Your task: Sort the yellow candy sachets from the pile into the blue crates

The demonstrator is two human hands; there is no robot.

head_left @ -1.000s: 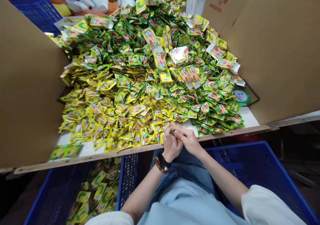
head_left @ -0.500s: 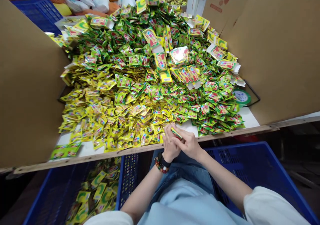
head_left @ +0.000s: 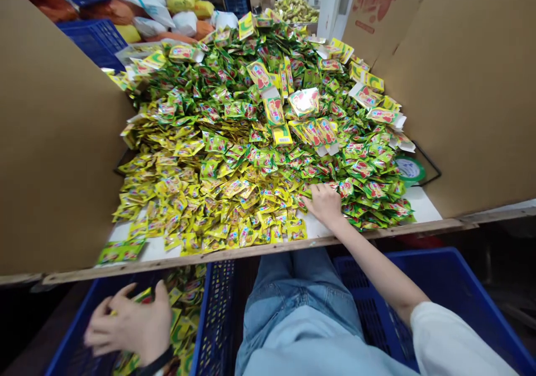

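Yellow-green foil sachets (head_left: pixel 234 158) lie heaped on the counter (head_left: pixel 422 206) within easy reach, the right grip (head_left: pixel 324 206) spread open on their near edge, the left grip (head_left: pixel 129 326) apart above a blue plastic crate (head_left: pixel 215 320).

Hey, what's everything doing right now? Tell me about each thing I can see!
left hand, open, fingers spread over the crate
right hand, resting on the packets
yellow-green packets, heaped in a messy pile
blue crate, has loose packets inside
cardboard panels, standing up beside the pile
tape roll, partly hidden by packets
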